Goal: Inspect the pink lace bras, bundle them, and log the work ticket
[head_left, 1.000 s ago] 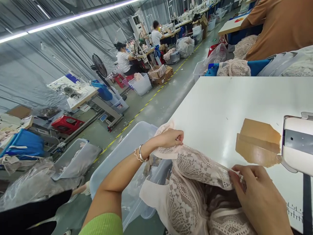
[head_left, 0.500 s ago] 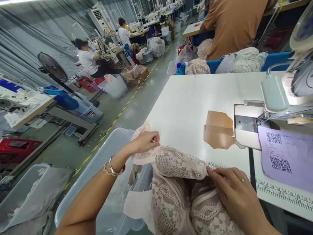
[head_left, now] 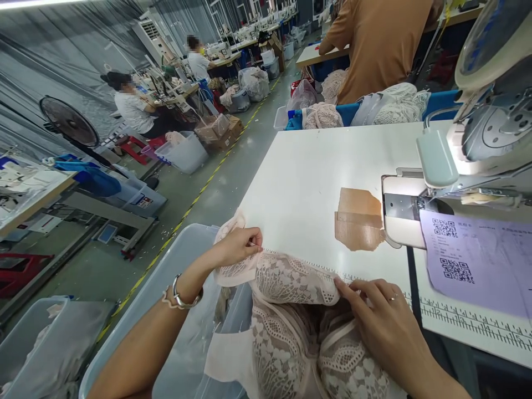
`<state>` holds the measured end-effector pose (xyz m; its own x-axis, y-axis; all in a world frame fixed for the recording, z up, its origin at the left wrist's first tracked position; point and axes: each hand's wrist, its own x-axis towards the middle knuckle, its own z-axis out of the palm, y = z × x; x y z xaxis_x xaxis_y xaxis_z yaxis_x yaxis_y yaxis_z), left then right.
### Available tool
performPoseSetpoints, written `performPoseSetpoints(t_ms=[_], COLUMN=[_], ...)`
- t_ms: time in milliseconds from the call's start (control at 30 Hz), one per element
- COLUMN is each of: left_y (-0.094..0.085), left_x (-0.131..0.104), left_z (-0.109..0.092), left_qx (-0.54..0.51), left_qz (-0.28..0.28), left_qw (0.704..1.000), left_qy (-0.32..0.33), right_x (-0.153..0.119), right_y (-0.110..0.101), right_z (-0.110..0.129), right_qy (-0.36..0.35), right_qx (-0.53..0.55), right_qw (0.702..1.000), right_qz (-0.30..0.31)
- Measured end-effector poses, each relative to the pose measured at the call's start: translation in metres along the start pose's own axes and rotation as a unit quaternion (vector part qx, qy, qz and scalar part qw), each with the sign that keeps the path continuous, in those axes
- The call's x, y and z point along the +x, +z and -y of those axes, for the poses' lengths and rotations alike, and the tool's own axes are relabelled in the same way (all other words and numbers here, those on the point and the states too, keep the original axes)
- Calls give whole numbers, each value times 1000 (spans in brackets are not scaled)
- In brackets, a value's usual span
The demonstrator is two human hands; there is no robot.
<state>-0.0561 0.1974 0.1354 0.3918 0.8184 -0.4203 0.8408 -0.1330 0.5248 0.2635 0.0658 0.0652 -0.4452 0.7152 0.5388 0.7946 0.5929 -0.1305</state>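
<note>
A pale pink lace bra (head_left: pixel 282 343) hangs over the front edge of the white table (head_left: pixel 299 183), its cups facing me. My left hand (head_left: pixel 239 246) is closed, pinching the bra's upper edge at the table's left corner. At the other end of that stretched edge, my right hand (head_left: pixel 384 316) grips the lace between thumb and fingers, the thumb partly hidden. The held edge lies along a printed ruler scale (head_left: pixel 469 320) on the table's front edge. One pale wing of the bra droops over a clear plastic bin (head_left: pixel 183 332) below.
A sewing machine (head_left: pixel 490 138) stands at the right, with a purple paper (head_left: pixel 477 266) bearing QR codes before it. Brown tape (head_left: pixel 359 219) lies on the tabletop. Ahead sits a person in a brown shirt (head_left: pixel 382 50). Left are a black fan (head_left: pixel 70 122) and more workers.
The view has turned slightly to the right, so the surroundings appear shifted left. Both hands keep the same places on the bra, which stays stretched along the ruler.
</note>
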Motion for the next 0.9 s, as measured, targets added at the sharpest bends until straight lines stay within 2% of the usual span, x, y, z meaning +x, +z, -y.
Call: performPoseSetpoints(t_ms=[267, 900], left_y=[0, -2], left_x=[0, -3], left_z=[3, -4], left_qx=[-3, -17], left_qz=[-2, 7], left_qw=[1000, 1000], left_qy=[7, -5], right_x=[-4, -2], right_y=[4, 4], right_z=[0, 1], right_qy=[11, 10], right_qx=[17, 28], right_qw=[1000, 999], right_qz=[-15, -28])
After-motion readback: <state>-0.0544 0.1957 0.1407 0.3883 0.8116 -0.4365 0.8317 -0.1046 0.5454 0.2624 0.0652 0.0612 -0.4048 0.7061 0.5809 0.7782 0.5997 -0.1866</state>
